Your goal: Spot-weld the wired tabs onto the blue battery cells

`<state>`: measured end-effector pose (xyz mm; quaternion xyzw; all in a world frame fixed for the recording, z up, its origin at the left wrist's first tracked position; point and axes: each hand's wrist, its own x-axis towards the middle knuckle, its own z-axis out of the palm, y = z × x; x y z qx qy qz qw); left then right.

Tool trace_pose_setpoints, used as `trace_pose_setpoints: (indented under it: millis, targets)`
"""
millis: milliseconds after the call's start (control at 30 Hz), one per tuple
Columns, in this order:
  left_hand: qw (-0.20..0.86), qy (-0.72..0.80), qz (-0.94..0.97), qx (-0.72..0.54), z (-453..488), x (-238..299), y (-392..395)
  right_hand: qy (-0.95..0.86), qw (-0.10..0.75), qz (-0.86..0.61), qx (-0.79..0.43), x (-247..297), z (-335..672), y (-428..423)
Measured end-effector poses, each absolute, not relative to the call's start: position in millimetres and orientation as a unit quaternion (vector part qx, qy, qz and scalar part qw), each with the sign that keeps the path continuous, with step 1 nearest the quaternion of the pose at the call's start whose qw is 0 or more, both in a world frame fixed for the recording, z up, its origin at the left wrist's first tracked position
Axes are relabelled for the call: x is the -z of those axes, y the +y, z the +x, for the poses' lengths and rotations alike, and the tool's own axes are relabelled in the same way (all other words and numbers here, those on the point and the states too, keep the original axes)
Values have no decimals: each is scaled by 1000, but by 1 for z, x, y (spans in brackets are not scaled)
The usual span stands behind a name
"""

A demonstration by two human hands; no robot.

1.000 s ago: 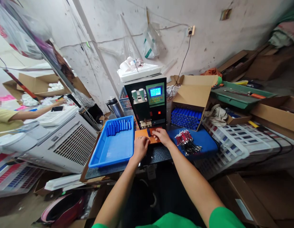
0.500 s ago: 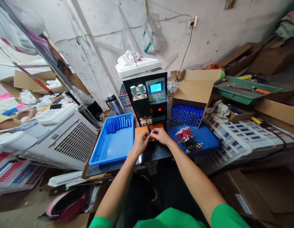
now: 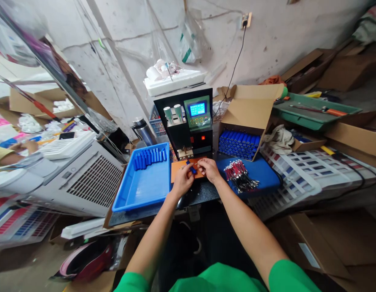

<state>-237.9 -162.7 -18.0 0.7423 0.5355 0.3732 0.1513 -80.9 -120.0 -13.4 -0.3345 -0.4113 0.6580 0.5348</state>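
My left hand (image 3: 183,179) is closed on a blue cylindrical battery cell (image 3: 193,169), which lies slantwise over an orange plate (image 3: 176,166). Just to its right, my right hand (image 3: 208,170) has thumb and fingertips pinched together; whatever is between them is too small to make out. Both hands are in front of a black spot welder (image 3: 203,148) with a lit blue display. Similar blue cells (image 3: 148,158) stand in rows in a blue tray (image 3: 139,194) on the left. A bundle of red and black wire leads (image 3: 241,176) lies at the right.
An open cardboard box (image 3: 247,113) of blue cells stands right of the welder, behind a blue surface (image 3: 267,178). A steel flask (image 3: 144,132) is behind the tray. Far left, a co-worker's arm (image 3: 11,154) reaches over white parts. A green tray (image 3: 315,109) is at right.
The blue cell has come away from the welder's front toward me and now slants in my left hand. My hands have moved apart slightly. The view has shifted a little.
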Motion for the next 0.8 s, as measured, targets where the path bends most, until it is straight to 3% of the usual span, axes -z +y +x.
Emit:
trace_pose_setpoints:
  millis: [367,800]
  targets:
    - [282,575,609,-467,-239,0,-159,-391,544,-333,-663,15,-84,-115]
    - [321,551,606,-476,-236,16,-137,-404,549,-344,-645,11,-86,-116]
